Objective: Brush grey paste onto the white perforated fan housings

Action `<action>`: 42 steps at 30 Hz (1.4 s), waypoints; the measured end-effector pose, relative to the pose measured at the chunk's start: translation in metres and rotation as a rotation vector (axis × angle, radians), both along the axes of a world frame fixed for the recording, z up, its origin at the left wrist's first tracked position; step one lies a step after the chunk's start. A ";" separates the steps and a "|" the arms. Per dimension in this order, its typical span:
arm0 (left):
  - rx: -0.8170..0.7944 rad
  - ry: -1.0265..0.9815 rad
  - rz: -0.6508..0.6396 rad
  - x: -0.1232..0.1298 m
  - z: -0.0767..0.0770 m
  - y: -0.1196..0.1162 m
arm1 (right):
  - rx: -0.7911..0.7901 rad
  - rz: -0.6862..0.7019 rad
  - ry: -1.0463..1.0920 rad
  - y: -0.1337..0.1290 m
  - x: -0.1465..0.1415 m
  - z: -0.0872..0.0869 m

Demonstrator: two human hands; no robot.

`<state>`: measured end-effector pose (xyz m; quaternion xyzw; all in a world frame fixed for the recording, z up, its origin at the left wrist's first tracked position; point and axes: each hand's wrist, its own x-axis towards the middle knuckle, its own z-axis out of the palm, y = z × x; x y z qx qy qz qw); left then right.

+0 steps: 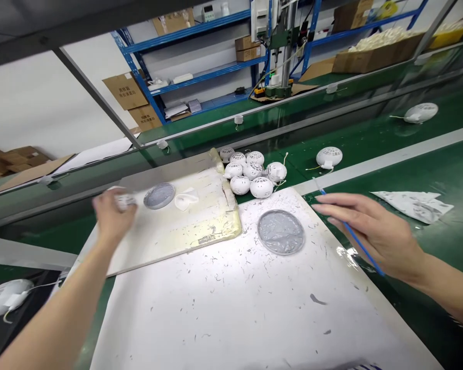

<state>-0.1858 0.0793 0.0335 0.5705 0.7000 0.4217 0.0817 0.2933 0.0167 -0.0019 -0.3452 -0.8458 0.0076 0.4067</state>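
Blue shelves (212,74) stand behind a shiny green table (374,128). On it lies a speckled white sheet (216,308). Near the sheet's far left, the left hand (112,211) grips a blurry white shell (124,199). At its right, the right hand (381,234) pinches a thin blue stick (364,248). Round white balls (252,170) sit behind it, lumpy gray goo (281,232) on it.

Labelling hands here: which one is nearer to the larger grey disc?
The right hand: it is just right of the larger grey disc, holding a blue stick; the left hand is farther off, left of the smaller grey disc.
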 end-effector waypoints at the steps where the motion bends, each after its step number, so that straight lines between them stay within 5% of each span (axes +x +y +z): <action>1: 0.009 0.041 0.061 -0.020 0.005 0.003 | -0.023 -0.039 0.022 0.001 0.005 -0.001; 4: 0.027 0.134 0.169 -0.046 0.017 0.009 | -0.074 -0.079 0.105 0.000 0.013 0.000; 6: 0.056 0.223 0.096 -0.027 0.019 0.017 | -0.083 -0.076 0.161 -0.002 0.011 0.000; 8: 0.091 0.341 -0.154 0.018 0.014 0.030 | -0.122 -0.076 0.231 -0.002 0.004 0.000; 9: 0.054 0.405 -0.382 0.048 0.010 0.037 | -0.174 -0.087 0.267 -0.001 0.000 0.000; 13: -0.028 0.596 -0.859 0.181 -0.008 0.064 | -0.524 -0.149 0.382 0.008 -0.020 -0.007; 16: -0.169 0.865 -0.995 0.250 -0.021 0.078 | -0.681 -0.102 0.423 0.015 -0.031 -0.014; 19: -0.222 0.900 -1.003 0.278 -0.032 0.088 | -0.743 -0.064 0.400 0.019 -0.035 -0.018; 26: -0.135 0.763 -0.885 0.261 -0.030 0.089 | -0.764 -0.008 0.332 0.023 -0.033 -0.020; 28: -0.089 0.474 -0.781 0.244 -0.020 0.084 | -0.830 0.013 0.397 0.024 -0.034 -0.023; 32: -0.166 -0.686 -0.579 0.203 -0.002 0.066 | -0.987 -0.005 0.523 0.026 -0.041 -0.026; 34: -0.234 -1.030 -0.472 0.187 0.002 0.051 | -1.037 -0.031 0.570 0.028 -0.045 -0.026; 37: -0.267 -1.220 -0.405 0.173 0.001 0.024 | -1.117 -0.056 0.717 0.031 -0.046 -0.027; 42: -0.386 -1.287 -0.533 0.174 -0.011 -0.015 | -1.195 -0.118 0.971 0.035 -0.037 -0.033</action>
